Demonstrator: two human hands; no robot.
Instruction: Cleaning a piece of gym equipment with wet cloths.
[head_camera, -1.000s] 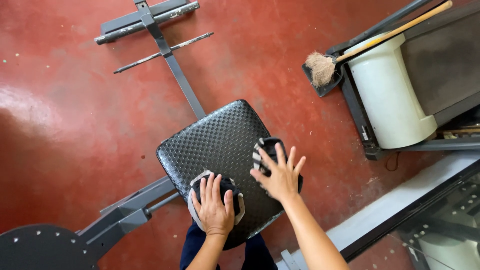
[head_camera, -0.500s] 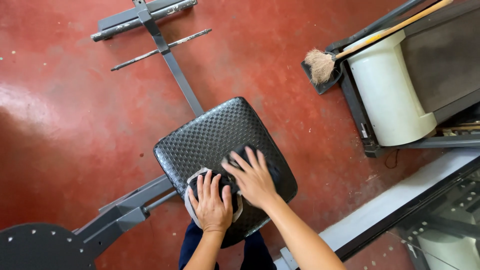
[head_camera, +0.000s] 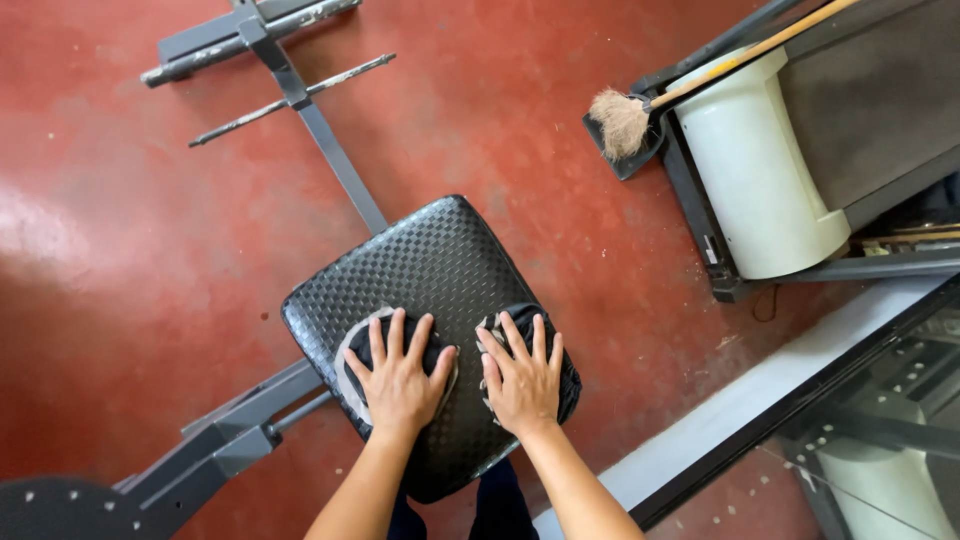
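Observation:
A black woven-pattern padded seat (head_camera: 420, 260) of a grey metal exercise bench is below me. My left hand (head_camera: 398, 372) lies flat, fingers spread, on a dark cloth with a grey edge (head_camera: 352, 350) at the seat's near left. Beside it, my right hand (head_camera: 522, 376) presses flat on a second dark, grey-striped cloth (head_camera: 562, 368) at the seat's near right. The two hands are side by side, a small gap between them. Most of each cloth is hidden under the palms.
The bench's grey frame (head_camera: 310, 125) runs away over the red floor (head_camera: 130, 230); a grey arm (head_camera: 225, 440) leads to a round plate at lower left. A treadmill with a white hood (head_camera: 755, 170) and a broom (head_camera: 625, 120) stand at right. A glass panel (head_camera: 860, 450) is at lower right.
My right hand slid its cloth from the seat's right edge leftward, then settled beside the left hand. The left hand and its cloth shifted slightly left. The view moved a little.

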